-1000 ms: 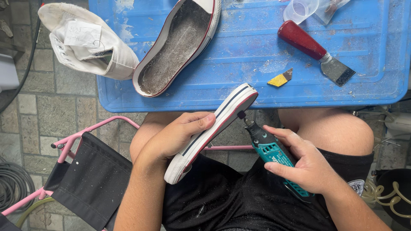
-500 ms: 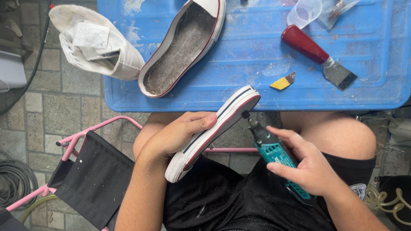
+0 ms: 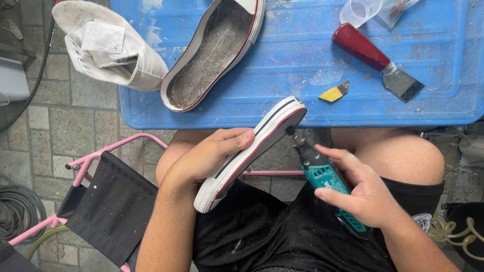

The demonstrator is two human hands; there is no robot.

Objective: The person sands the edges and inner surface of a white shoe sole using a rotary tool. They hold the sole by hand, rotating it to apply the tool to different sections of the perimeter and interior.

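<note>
Scanning left to right: grey hose coil (image 3: pixel 20 211) on the paved floor at far left, then a pink-framed folding chair (image 3: pixel 108 204) with black fabric, dusted with white specks, just beside the person's left leg; above it a white canvas shoe upper (image 3: pixel 108 48) lies half over the left edge of the blue plastic table (image 3: pixel 302 55), with a small white rectangular paper tag (image 3: pixel 103 36) on top carrying handwriting, slightly curled; next to it a detached rubber sole (image 3: pixel 214 53), inside face up, grey and dusty, white rim with red stripe, lying diagonally on the table; left hand (image 3: pixel 209 156) grips a second white sole (image 3: pixel 252 151) edge-on over the lap, thumb across the side wall, dark and red stripes visible, toe end up near the table edge; right hand (image 3: pixel 365 194) wrapped around a teal rotary tool (image 3: pixel 327 184), its bit touching the sole's upper end; on the table right of centre a small yellow wedge scrap (image 3: pixel 334 92), a red-handled scraper (image 3: pixel 378 60) with a dark blade tip, and a clear plastic cup (image 3: pixel 359 11) at the top edge; table surface scuffed, streaked with white residue
</note>
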